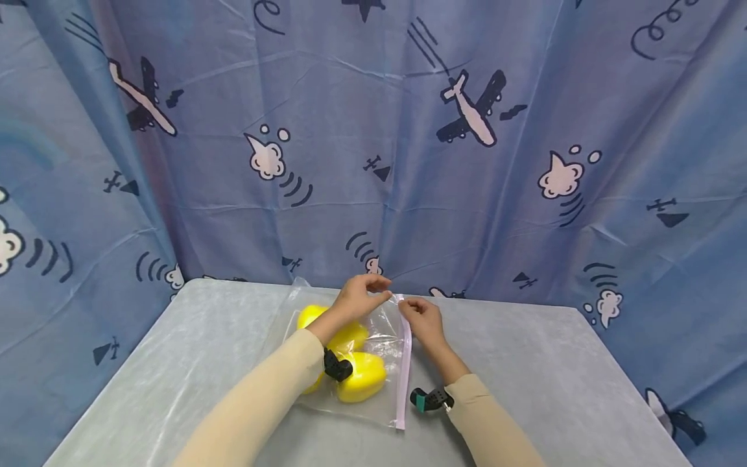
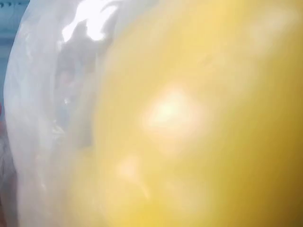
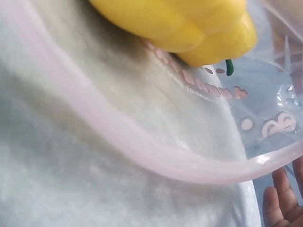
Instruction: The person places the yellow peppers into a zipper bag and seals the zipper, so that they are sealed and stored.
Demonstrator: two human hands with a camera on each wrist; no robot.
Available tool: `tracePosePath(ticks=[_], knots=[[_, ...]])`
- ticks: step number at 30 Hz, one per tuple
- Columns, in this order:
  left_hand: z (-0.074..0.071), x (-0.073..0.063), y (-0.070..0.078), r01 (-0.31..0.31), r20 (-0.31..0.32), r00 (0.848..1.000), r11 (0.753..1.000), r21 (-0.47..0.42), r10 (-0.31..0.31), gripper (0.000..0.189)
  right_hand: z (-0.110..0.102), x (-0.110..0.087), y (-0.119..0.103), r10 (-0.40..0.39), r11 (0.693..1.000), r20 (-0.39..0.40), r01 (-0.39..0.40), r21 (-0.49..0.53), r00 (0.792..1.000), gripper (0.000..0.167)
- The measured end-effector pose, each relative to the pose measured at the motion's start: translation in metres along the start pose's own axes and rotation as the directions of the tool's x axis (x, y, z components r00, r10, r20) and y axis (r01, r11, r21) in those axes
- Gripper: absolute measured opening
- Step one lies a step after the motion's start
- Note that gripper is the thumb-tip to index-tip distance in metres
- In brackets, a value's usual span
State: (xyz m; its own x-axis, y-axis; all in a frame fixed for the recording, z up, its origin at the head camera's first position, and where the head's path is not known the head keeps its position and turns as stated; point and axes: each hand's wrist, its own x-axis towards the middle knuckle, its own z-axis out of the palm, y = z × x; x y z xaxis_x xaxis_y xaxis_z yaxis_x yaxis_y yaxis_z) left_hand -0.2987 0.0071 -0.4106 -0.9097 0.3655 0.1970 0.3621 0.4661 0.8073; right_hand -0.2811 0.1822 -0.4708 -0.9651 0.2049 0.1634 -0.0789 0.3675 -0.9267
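A clear zip bag with a pink zip strip lies on the table. Several yellow bell peppers are inside it. My left hand reaches over the bag to the far end of the strip, its thumb and fingers apart. At that same far end my right hand pinches the strip's edge. In the right wrist view the strip bows across, with fingers below it at the right edge. A blurred yellow pepper behind plastic fills most of the left wrist view.
The grey-white table extends to both sides of the bag. Right behind its far edge hangs a blue curtain printed with planes and clouds. Both wrists carry small black devices, the left one over the peppers, the right one beside the strip.
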Motion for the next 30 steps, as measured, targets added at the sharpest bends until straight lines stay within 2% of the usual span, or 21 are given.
tracePosePath(ticks=[4, 14, 19, 25, 30], knots=[[0.001, 0.006, -0.003, 0.039, 0.021, 0.999, 0.999, 0.026, -0.04, 0.029, 0.002, 0.001, -0.004, -0.048, 0.999, -0.011, 0.047, -0.015, 0.999, 0.022], [0.008, 0.019, -0.012, 0.028, 0.053, 0.998, 0.998, 0.048, -0.03, 0.022, 0.005, -0.001, -0.007, -0.1, 0.994, -0.025, 0.101, 0.04, 0.995, 0.017], [0.009, 0.02, -0.016, 0.03, 0.04, 0.999, 0.999, 0.03, -0.031, 0.019, 0.006, -0.003, -0.013, -0.101, 0.993, -0.016, 0.102, 0.055, 0.995, 0.017], [0.011, 0.02, -0.02, 0.061, 0.033, 0.998, 0.998, 0.003, -0.061, 0.016, 0.002, -0.011, -0.029, -0.104, 0.991, 0.016, 0.102, 0.083, 0.995, 0.016], [0.011, 0.018, -0.019, 0.072, 0.026, 0.997, 0.997, -0.009, -0.072, 0.015, 0.005, -0.008, -0.022, -0.124, 0.991, -0.009, 0.124, 0.05, 0.992, 0.014]])
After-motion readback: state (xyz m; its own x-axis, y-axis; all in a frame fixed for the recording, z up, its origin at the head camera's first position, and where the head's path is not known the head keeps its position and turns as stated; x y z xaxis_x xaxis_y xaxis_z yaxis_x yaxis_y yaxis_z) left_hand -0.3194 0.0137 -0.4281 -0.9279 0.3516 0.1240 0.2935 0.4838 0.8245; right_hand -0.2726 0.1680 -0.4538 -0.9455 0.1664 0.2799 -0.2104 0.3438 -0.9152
